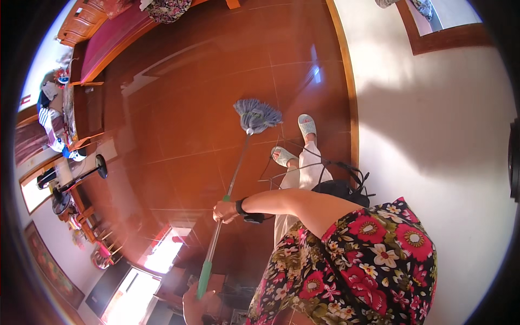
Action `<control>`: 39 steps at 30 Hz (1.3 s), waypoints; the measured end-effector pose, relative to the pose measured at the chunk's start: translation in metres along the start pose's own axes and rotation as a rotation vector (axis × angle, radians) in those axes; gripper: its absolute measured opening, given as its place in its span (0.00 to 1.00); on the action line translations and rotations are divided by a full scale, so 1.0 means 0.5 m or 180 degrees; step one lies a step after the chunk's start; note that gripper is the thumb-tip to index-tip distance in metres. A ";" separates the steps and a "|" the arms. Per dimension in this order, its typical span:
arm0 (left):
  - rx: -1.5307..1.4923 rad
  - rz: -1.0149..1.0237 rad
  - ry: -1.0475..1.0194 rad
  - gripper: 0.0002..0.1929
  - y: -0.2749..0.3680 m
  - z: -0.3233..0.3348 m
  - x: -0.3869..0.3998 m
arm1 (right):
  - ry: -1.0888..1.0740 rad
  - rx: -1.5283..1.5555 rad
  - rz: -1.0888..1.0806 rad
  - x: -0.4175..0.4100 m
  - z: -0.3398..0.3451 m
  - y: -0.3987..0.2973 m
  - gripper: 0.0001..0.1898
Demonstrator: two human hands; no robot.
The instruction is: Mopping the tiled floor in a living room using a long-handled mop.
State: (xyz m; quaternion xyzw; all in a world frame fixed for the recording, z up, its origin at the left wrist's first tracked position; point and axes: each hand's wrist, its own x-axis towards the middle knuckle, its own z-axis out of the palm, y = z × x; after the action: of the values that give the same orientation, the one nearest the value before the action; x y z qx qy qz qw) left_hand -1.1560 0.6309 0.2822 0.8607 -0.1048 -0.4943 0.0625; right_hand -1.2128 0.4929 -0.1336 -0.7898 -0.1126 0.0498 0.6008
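Observation:
A string mop with a grey-blue head (256,114) rests its strands on the glossy reddish-brown tile floor (178,134). Its thin metal handle (239,166) slants down toward me. My right hand (226,211) grips the shaft just behind a small green collar, and a black band with a small device circles that wrist. Around the green grip (205,276) at the handle's upper end, my left hand (199,304) is closed, partly cut by the lower frame edge. My feet, in pale slippers (307,125), stand beside the mop head.
A white wall (430,122) with a wooden skirting (352,122) runs close on the right. Far left stand a wooden bench with a magenta cushion (109,40), a table and a pedestal fan (79,178). Black cables (353,172) and thin wires hang by my legs. Light falls through a doorway (132,294).

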 end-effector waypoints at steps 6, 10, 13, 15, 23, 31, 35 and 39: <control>-0.0706 -0.0249 -0.0200 0.17 0.060 0.020 0.040 | 0.0507 -0.0836 -0.0562 -0.062 -0.063 0.066 0.09; -0.0680 -0.0415 0.0052 0.17 0.081 0.057 0.048 | 0.0238 -0.1187 0.0050 -0.111 -0.144 0.063 0.06; -0.0760 -0.0626 -0.0222 0.21 0.174 0.101 0.096 | 0.0255 -0.1003 0.0349 -0.187 -0.234 0.103 0.06; -0.0857 -0.0533 -0.0382 0.24 0.214 0.128 0.122 | 0.0480 -0.0981 0.0306 -0.224 -0.289 0.119 0.05; -0.1426 0.0356 -0.0881 0.29 0.369 0.360 0.332 | 0.0782 -0.1260 0.0740 -0.465 -0.603 0.228 0.10; -0.1132 0.1751 0.0152 0.24 0.524 0.573 0.404 | 0.1682 -0.2434 0.1793 -0.657 -0.750 0.395 0.23; -0.0693 0.1549 0.0505 0.23 0.502 0.573 0.403 | 0.1405 -0.2738 0.1775 -0.640 -0.729 0.457 0.20; -0.1019 0.1133 0.0571 0.22 0.429 0.508 0.360 | 0.0375 -0.2318 0.1662 -0.538 -0.670 0.449 0.18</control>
State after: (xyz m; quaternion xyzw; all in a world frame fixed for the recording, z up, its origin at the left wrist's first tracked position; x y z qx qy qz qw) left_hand -1.3129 0.3782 0.0486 0.8482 -0.1691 -0.4075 0.2930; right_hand -1.3753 0.0582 -0.2731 -0.9532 0.1146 0.1117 0.2564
